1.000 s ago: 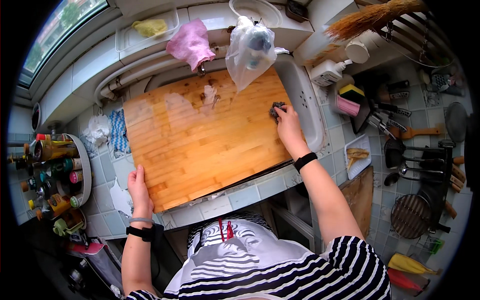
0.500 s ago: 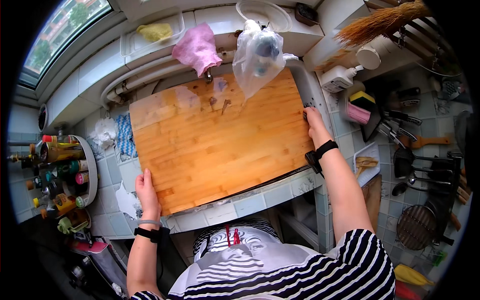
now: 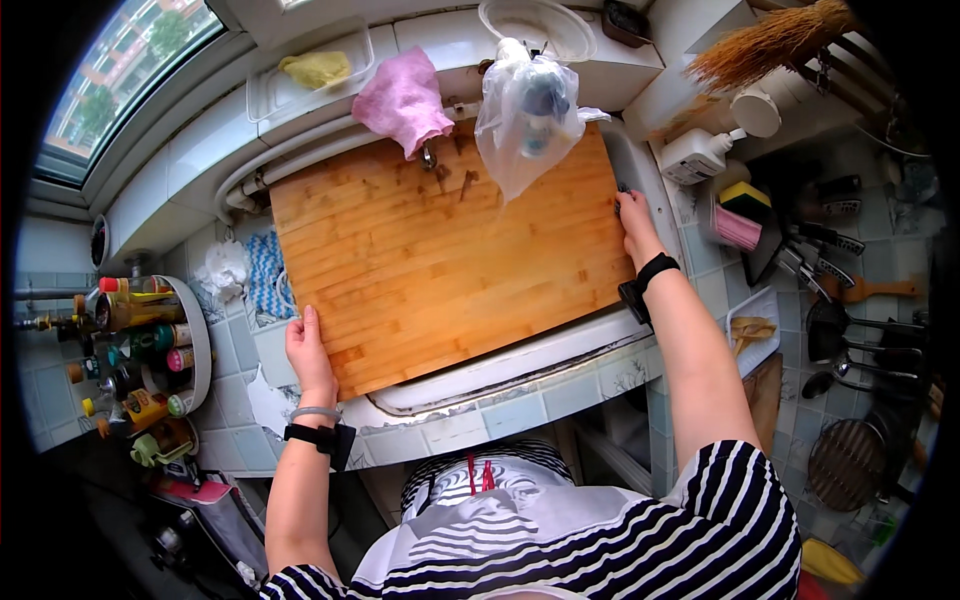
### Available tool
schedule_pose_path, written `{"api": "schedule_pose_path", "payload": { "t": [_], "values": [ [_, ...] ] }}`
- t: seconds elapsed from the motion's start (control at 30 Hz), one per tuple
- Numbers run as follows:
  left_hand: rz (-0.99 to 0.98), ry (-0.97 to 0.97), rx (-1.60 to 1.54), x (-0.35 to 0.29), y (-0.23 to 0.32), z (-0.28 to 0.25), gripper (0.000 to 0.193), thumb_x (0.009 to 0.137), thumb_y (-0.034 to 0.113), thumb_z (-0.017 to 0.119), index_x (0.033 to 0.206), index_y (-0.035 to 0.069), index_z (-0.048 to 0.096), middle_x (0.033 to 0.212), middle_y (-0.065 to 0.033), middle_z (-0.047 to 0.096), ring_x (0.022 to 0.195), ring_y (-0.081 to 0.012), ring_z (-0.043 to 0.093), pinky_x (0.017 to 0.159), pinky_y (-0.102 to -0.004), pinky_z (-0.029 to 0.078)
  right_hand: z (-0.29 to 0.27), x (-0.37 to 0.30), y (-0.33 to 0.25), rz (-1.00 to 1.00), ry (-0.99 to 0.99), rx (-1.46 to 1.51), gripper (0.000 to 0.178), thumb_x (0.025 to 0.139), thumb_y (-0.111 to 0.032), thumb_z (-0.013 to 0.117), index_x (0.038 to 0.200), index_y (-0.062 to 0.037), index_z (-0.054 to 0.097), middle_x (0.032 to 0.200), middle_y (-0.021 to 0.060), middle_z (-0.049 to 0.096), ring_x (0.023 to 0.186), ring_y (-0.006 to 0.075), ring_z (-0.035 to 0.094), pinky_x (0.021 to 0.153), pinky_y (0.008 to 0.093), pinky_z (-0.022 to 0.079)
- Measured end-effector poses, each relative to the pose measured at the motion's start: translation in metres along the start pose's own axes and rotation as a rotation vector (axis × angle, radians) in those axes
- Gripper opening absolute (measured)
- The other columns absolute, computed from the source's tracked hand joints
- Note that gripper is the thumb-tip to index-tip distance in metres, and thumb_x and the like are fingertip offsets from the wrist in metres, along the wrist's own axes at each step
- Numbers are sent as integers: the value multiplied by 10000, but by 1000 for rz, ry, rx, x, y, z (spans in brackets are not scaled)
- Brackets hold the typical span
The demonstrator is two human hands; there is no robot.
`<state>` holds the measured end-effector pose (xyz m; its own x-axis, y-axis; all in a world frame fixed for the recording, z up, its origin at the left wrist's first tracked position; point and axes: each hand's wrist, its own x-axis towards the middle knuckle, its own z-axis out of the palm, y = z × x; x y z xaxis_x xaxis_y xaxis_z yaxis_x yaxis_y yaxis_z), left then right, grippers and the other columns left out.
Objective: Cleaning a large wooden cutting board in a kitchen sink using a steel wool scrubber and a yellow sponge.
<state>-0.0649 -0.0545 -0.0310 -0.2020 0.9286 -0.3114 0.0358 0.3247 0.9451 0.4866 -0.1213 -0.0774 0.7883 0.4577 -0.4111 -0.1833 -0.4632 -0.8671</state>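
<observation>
A large wooden cutting board [image 3: 450, 270] lies slantwise over the white sink [image 3: 470, 372], covering most of it. My left hand [image 3: 312, 352] grips the board's near left corner, thumb along the edge. At the right edge, my right hand [image 3: 637, 225] has its fingers curled round the board, partly out of sight beneath it. Dark stains mark the board's far side. Over that side hang a pink cloth [image 3: 405, 100], draped on the tap [image 3: 428, 155], and a clear plastic bag [image 3: 530, 115] with a bottle-like thing inside.
On the left stands a white rack [image 3: 205, 345] of bottles beside a blue-striped cloth [image 3: 265, 275] and crumpled white plastic [image 3: 222, 270]. To the right are a white pump bottle [image 3: 697, 155], a yellow sponge [image 3: 745, 202] and several hanging utensils [image 3: 830, 330]. A straw broom [image 3: 770, 45] hangs at the far right.
The board has shifted away from me with both hands on it. More of the sink's near rim now shows, and the board's far edge sits further under the cloth and bag.
</observation>
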Motion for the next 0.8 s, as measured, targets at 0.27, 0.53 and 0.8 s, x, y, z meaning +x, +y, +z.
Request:
{"api": "schedule_pose_path", "payload": {
  "t": [0.27, 0.53, 0.8],
  "values": [
    [1, 8, -18, 4, -9, -9, 307, 981, 323, 607, 790, 99, 523, 761, 48, 530, 713, -52, 417, 654, -223, 382, 33, -85, -4, -571, 170, -921, 408, 897, -69, 524, 1304, -34, 542, 1350, 216, 446, 1195, 411, 439, 1023, 447, 404],
    [-18, -9, -46, 9, -9, -4, 321, 971, 341, 621, 805, 78, 540, 765, 31, 554, 714, -62, 441, 665, -230, 402, 156, -234, -19, -1128, -339, -696, 387, 807, 40, 590, 1182, -41, 640, 1276, 183, 517, 1088, 391, 507, 941, 423, 460],
    [-2, -14, -39, 6, -12, -2, 327, 960, 351, 638, 812, 74, 547, 748, 37, 532, 692, -58, 418, 634, -222, 374, 145, -183, -39, -724, 16, -876, 365, 872, 2, 561, 1237, -15, 576, 1280, 192, 471, 1136, 382, 464, 948, 418, 458]
  ]
}}
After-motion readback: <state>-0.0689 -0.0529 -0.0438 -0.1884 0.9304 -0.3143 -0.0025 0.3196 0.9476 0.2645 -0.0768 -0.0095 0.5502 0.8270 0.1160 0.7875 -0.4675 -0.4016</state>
